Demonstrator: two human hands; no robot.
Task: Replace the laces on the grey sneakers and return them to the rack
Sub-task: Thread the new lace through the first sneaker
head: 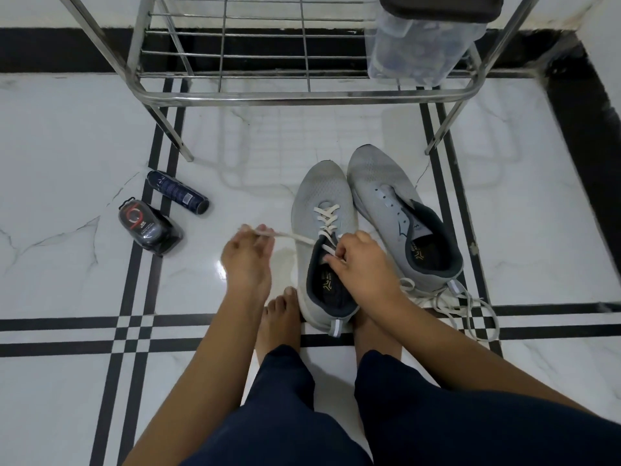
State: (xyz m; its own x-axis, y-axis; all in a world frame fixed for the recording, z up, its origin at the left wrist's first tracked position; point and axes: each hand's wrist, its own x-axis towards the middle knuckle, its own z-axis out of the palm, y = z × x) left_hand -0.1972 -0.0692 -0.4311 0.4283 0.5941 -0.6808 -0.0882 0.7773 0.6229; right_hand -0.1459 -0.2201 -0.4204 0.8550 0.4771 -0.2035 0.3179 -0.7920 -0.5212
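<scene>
Two grey sneakers stand side by side on the white floor. The left sneaker (319,203) carries a white lace (327,218) crossed through its eyelets. My left hand (247,253) pinches one lace end, drawn taut out to the left. At the upper eyelets my right hand (364,264) pinches the other part of the lace. The right sneaker (393,200) has bare eyelets. A loose white lace (467,311) lies on the floor behind its heel. The steel rack (302,94) stands just beyond the shoes.
A dark spray can (178,193) and a packaged shoe polish (148,230) lie on the floor at the left. A clear plastic container (423,38) with a dark lid sits on the rack's right side. My bare feet rest by the left sneaker's heel.
</scene>
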